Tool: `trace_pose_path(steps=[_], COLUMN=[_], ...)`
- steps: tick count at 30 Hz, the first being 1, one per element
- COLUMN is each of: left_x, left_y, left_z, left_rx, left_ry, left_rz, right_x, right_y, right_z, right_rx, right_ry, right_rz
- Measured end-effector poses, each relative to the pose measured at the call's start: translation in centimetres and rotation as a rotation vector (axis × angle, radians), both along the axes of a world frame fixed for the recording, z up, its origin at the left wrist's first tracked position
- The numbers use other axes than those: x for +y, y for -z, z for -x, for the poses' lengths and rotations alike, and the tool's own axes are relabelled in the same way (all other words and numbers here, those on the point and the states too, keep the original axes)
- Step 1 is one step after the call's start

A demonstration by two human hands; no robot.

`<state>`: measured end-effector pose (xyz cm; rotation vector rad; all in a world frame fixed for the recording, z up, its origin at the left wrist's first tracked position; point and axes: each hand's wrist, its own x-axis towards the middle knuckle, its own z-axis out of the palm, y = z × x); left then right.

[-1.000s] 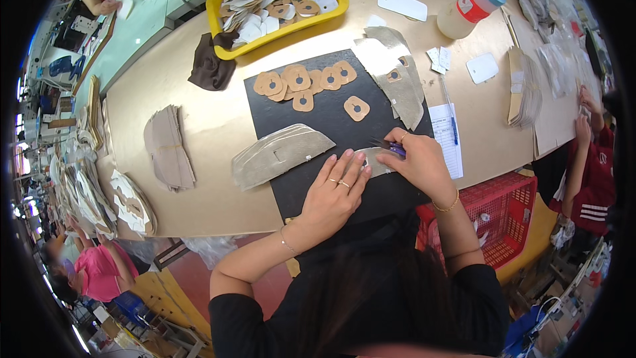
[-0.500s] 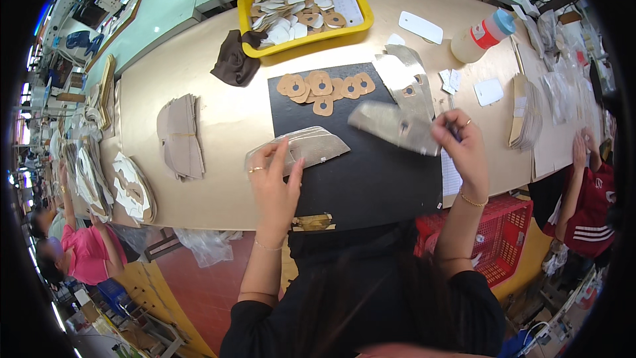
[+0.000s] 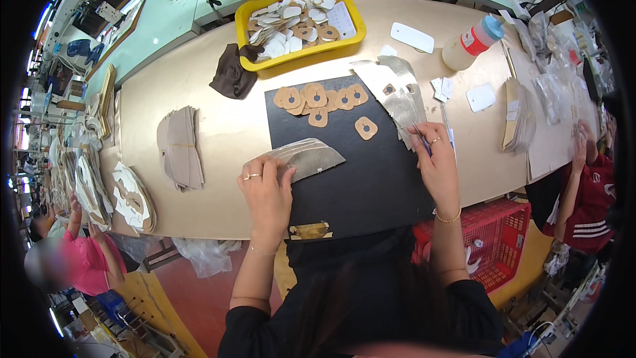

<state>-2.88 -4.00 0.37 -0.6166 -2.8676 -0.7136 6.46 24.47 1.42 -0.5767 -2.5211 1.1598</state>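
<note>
My left hand (image 3: 267, 189) is closed on the near-left end of a small stack of shiny grey cut pieces (image 3: 311, 157), fanned out on a black mat (image 3: 358, 192). My right hand (image 3: 437, 166) is closed around a slim, dark, pointed tool (image 3: 424, 142); its exact kind is unclear. The right fingertips are at the near end of another pile of grey pieces (image 3: 401, 107), some with small cut-outs. Several tan rounded patches with keyhole slots (image 3: 315, 95) overlap at the mat's far edge. A single tan patch (image 3: 366, 128) lies apart, between the two grey piles.
Behind the mat are a yellow tray (image 3: 361, 30) of small white and tan pieces and a dark brown cloth (image 3: 233, 79). A bottle with a blue cap (image 3: 464, 50) stands far right. A tied grey bundle (image 3: 180, 149) lies left. A red crate (image 3: 510, 245) sits below the table edge.
The grey piece my right hand carried is down at the right pile, and that hand has moved left. A lone tan patch now shows on the mat. My left hand stays at its stack.
</note>
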Motion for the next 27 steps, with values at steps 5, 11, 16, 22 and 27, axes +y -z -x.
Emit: trace_pose_path(steps=[5, 11, 16, 22, 27], left_x=[0.3, 0.2, 1.1, 2.4, 2.4], left_y=[-0.6, -2.9, -4.1, -2.9, -2.1], left_z=[-0.4, -1.2, -1.6, -2.3, -1.7], left_rx=[0.164, -0.339, -0.911, -0.868, -0.636], left_ry=[0.045, 0.047, 0.038, 0.164, 0.366], left_rz=[-0.021, -0.407, -0.976, -0.977, -0.78], right_x=[-1.7, -4.1, -5.5, -4.4, -5.2], right_y=[-1.5, -1.3, -0.4, -0.9, -2.3], right_z=[-0.1, 0.4, 0.8, 0.5, 0.3], right_rx=[0.017, -0.011, 0.012, -0.019, 0.321], right_ry=[-0.058, -0.226, -0.228, -0.076, -0.351], right_rz=[0.137, 0.374, 0.836, 1.286, 0.65])
